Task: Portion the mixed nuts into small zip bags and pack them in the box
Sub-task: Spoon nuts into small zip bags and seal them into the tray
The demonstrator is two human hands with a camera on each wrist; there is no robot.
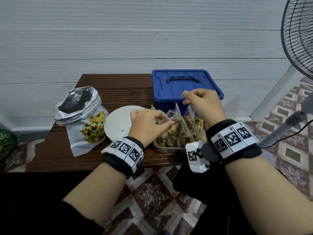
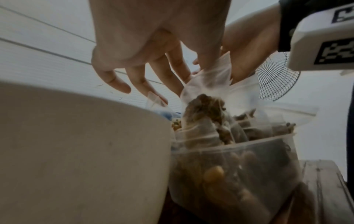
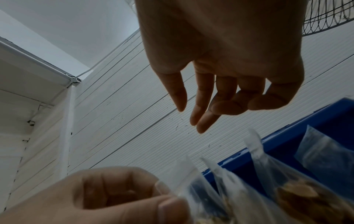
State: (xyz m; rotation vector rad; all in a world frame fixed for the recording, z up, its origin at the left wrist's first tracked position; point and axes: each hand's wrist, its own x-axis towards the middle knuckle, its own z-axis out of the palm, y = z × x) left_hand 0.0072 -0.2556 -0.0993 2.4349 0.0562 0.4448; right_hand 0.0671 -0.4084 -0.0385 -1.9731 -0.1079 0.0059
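While the left hand (image 1: 149,126) pinches the top of a small clear zip bag of mixed nuts (image 1: 172,131) between thumb and forefinger, the right hand (image 1: 201,106) hangs higher and farther back, its fingers loosely curled and apart, holding nothing in the right wrist view. That bag stands at the left end of a row of filled clear zip bags (image 1: 189,128) packed upright in a shallow metal tray (image 1: 167,148) at the near edge of the dark brown wooden table (image 1: 118,89). The right hand's fingertips (image 3: 201,127) hover just above the tops of the bags at the right of the row, apart from them. Directly behind the tray sits the blue plastic box (image 1: 184,85), its lid on and its black handle lying flat. Left of the tray rests a white round plate (image 1: 118,122), just beside the left hand, and farther left stands an opened foil-lined white pouch printed with mixed nuts (image 1: 84,122). A black wire-caged fan (image 1: 298,36) stands at the right.
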